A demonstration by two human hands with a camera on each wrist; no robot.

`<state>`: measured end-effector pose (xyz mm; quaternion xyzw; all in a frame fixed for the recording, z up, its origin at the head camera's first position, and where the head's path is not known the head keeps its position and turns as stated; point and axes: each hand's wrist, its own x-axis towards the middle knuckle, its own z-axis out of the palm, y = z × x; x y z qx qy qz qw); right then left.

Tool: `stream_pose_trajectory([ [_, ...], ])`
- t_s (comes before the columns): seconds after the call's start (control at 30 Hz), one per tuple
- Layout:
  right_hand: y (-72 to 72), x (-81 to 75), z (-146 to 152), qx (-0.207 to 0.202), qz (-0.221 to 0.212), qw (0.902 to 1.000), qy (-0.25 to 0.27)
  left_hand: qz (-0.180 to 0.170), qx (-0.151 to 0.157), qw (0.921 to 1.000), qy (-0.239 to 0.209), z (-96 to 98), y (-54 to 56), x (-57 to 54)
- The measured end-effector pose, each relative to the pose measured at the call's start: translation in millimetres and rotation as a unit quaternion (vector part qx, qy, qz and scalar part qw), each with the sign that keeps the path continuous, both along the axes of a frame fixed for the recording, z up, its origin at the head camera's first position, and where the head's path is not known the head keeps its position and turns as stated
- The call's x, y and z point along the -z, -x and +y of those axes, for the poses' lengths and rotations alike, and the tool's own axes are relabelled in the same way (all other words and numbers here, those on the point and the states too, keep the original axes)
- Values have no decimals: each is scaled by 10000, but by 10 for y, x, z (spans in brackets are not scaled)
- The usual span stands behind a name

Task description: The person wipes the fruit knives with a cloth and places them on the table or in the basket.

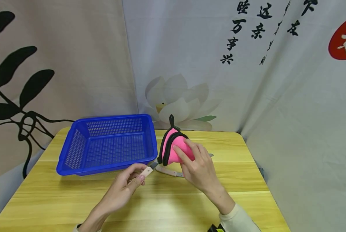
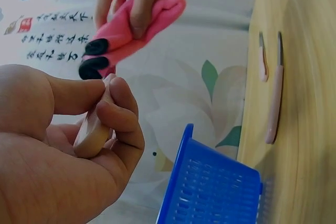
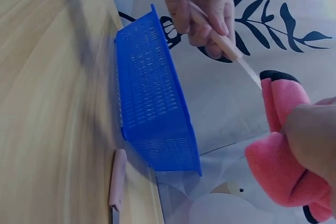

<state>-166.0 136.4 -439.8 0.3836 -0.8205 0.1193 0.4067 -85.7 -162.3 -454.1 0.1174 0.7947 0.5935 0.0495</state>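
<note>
My left hand [image 1: 123, 187] grips the pale pink handle of a small knife [image 1: 146, 171] over the table, its blade pointing up and right. In the right wrist view the knife [image 3: 232, 51] shows its narrow blade, with the tip end hidden at the cloth. A pink cloth [image 1: 178, 141] with black trim and a black hanging loop is held folded in my right hand [image 1: 201, 169]. The cloth's black edge meets the blade. Beneath the hands, a larger knife [image 2: 275, 103] and a smaller knife [image 2: 263, 59] with similar pink handles lie on the table.
A blue plastic basket [image 1: 103, 167] with mesh sides stands at the table's back left, close to my left hand. The wooden table [image 1: 167, 209] meets a printed curtain [image 1: 190, 48] behind it. A small black and yellow-green object [image 1: 216, 228] shows by the right sleeve.
</note>
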Motion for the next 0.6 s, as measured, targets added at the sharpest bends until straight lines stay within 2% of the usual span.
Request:
stream_pose_trajectory([
  [0.13, -7, -34, -10, -161, 152, 9989, 425, -181, -120, 9997, -78, -10, 4, -4],
  [0.23, -32, -55, -50, -432, 345, 9972, 512, -260, -170, 9994, -145, -5, 13, -3],
  [0.43, -121, -47, -192, -821, 722, 9938, 208, -340, -243, 9990, -158, 7, 30, -15],
  [0.6, -193, 19, -313, -973, 1000, 9902, -84, -182, -212, 9994, -208, 15, 32, -8],
])
